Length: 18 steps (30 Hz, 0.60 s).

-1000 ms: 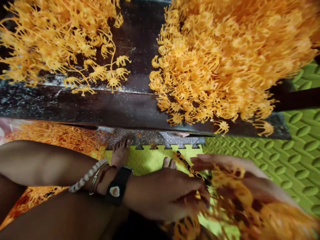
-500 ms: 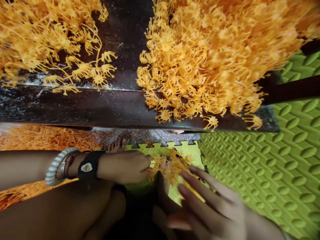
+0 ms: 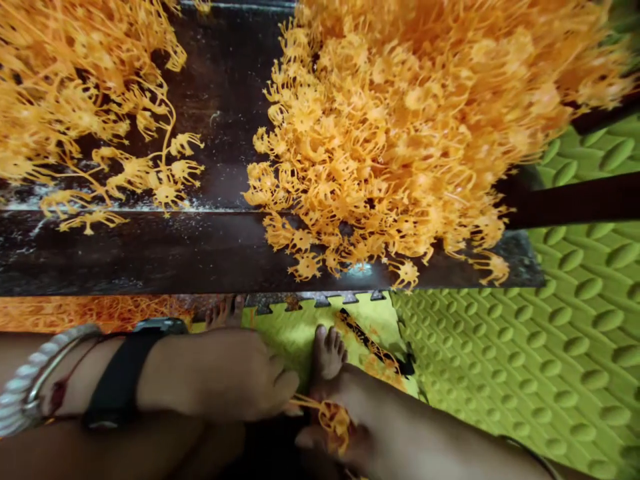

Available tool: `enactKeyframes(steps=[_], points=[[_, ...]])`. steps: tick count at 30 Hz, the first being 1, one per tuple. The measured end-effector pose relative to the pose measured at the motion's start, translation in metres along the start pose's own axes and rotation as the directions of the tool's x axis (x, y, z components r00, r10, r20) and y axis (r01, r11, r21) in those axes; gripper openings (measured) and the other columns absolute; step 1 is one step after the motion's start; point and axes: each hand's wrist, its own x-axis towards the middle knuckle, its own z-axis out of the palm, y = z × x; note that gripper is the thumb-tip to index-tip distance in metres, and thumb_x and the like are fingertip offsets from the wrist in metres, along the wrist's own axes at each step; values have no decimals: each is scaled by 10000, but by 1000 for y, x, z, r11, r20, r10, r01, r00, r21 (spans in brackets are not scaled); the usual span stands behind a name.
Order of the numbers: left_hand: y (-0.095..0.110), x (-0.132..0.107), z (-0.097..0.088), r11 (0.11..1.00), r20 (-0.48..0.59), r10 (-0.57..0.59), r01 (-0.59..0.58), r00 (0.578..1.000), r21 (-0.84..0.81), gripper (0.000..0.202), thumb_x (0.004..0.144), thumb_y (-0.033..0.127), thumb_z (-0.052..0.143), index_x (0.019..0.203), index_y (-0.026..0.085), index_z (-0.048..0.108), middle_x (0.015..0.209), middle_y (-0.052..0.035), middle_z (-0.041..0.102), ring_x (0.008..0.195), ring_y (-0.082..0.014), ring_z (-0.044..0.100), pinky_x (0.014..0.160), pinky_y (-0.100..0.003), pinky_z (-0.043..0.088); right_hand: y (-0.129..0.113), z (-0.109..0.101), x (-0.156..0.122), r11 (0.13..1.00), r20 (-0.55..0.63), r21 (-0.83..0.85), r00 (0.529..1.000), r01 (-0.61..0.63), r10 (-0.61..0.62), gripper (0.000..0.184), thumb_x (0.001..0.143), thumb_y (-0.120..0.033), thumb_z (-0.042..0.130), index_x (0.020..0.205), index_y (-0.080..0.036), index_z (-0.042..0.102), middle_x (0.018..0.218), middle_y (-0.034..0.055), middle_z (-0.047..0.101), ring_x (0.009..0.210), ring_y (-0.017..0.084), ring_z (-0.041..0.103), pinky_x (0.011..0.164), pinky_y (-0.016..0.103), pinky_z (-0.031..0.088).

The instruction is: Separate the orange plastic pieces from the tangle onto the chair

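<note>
Fingers closed, my left hand [image 3: 225, 373] pinches the thin stems of a small orange plastic sprig [image 3: 334, 421]. My right hand [image 3: 360, 413] is curled around the sprig's star-shaped heads, its thumb below them; the other fingertips are partly hidden and blurred. Both hands are low in the head view, close together above my lap. A white coil bracelet [image 3: 45, 367], a metal bangle and a watch with a black strap [image 3: 120, 380] are on my left wrist.
A dark wooden bench [image 3: 210, 260] bears a large heap of orange plastic pieces [image 3: 380, 147] and another pile [image 3: 75, 100] at left. More orange strands [image 3: 95, 312] lie beneath. Bare feet [image 3: 330, 350], a black strip [image 3: 370, 340] and green foam mats [image 3: 550, 373] show on the floor.
My right hand has gone from spread fingers to closing around the orange heads, moving down and left. My left hand has come lower. The view has tilted, so the bench sits lower.
</note>
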Motion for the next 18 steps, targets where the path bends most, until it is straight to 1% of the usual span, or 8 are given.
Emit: enactKeyframes(steps=[2, 3, 4, 5, 9, 11, 16, 18], points=[[-2, -5, -5, 1000, -44, -8, 7, 999, -23, 239, 979, 273, 393, 840, 166, 556, 670, -19, 656, 484, -190, 589, 386, -352, 298, 25, 14, -4, 992, -17, -126, 1000, -8, 6, 155, 868, -297, 575, 782, -214, 674, 671, -12, 664, 721, 154, 665, 808, 306, 535], [-3, -7, -5, 999, -59, -9, 6, 998, -52, 254, 980, 282, 381, 826, 172, 550, 655, -18, 650, 480, -186, 579, 389, -347, 294, 43, 25, -2, 975, -102, -214, 994, -57, 35, 136, 873, -272, 561, 824, -234, 682, 687, -8, 673, 713, 163, 669, 779, 314, 546], [-4, -8, -5, 995, -63, -8, 2, 998, -97, 259, 975, 287, 380, 810, 175, 546, 643, -20, 647, 481, -181, 569, 391, -340, 291, 63, 38, 1, 934, -251, -312, 963, -175, 97, 149, 874, -227, 540, 868, -251, 686, 705, 1, 683, 708, 179, 676, 738, 324, 558], [-5, -9, -3, 988, -65, -6, -4, 998, -153, 263, 967, 291, 383, 791, 178, 541, 632, -22, 643, 481, -175, 560, 390, -331, 288, 85, 51, 7, 858, -439, -373, 882, -352, 170, 213, 870, -172, 505, 921, -275, 684, 729, 6, 694, 718, 200, 685, 709, 344, 569], [-8, -9, 10, 944, -58, -9, -10, 998, -330, 277, 939, 306, 395, 736, 175, 531, 628, -38, 646, 483, -156, 532, 383, -311, 273, 152, 90, 30, 774, -600, -393, 776, -497, 194, 530, 847, -41, 339, 1283, -282, 519, 1002, 86, 710, 911, 313, 689, 685, 475, 589], [-10, -10, 15, 937, -61, -17, -5, 998, -349, 275, 929, 299, 399, 715, 176, 520, 634, -41, 648, 493, -157, 529, 398, -315, 269, 168, 97, 35, 759, -646, -405, 747, -510, 157, 578, 858, -43, 301, 1372, -283, 411, 1067, 98, 697, 946, 325, 683, 684, 488, 595], [-12, -21, 16, 928, -156, -63, 0, 986, -374, 277, 920, 288, 366, 684, 188, 469, 618, -29, 609, 498, -144, 497, 451, -305, 291, 180, 106, 38, 749, -735, -424, 677, -510, 45, 645, 895, -41, 290, 1440, -378, 213, 1027, 35, 705, 838, 242, 713, 628, 370, 613], [-12, -26, 14, 919, -157, -81, 13, 984, -395, 271, 910, 284, 360, 669, 192, 444, 609, -23, 596, 492, -141, 472, 459, -305, 288, 180, 112, 39, 735, -777, -409, 629, -541, 31, 686, 878, -4, 271, 1453, -362, 162, 1064, 66, 686, 905, 263, 700, 696, 425, 616]])
